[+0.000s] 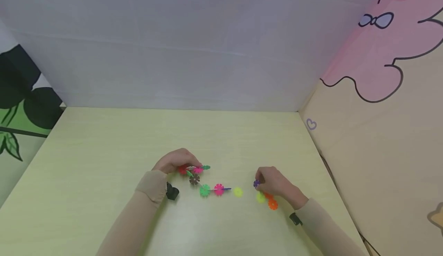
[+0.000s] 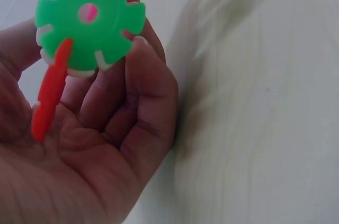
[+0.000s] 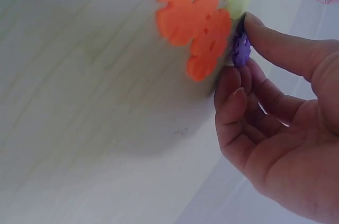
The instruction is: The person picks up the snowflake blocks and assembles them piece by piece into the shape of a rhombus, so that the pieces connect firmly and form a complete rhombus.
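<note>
My left hand (image 1: 178, 160) grips one end of a chain of slotted plastic snowflake discs. Close to the palm in the left wrist view are a green disc (image 2: 114, 33) and a red disc (image 2: 50, 97) slotted into it. From there the chain runs right through a brown disc (image 1: 194, 179), a light green disc (image 1: 205, 190), a pink disc (image 1: 219, 189) and a blue disc (image 1: 227, 188) seen edge-on. Thumb and fingers of my right hand (image 1: 277, 182) pinch a purple disc (image 3: 242, 49), low over the table beside loose orange discs (image 3: 190, 1).
A lone yellow disc (image 1: 238, 192) lies between the chain and my right hand. Another yellow-green disc (image 1: 260, 197) and an orange disc (image 1: 273, 204) lie below that hand. The pale wooden table (image 1: 104, 152) meets a grey back wall (image 1: 194, 56) and a decorated right wall (image 1: 380, 152).
</note>
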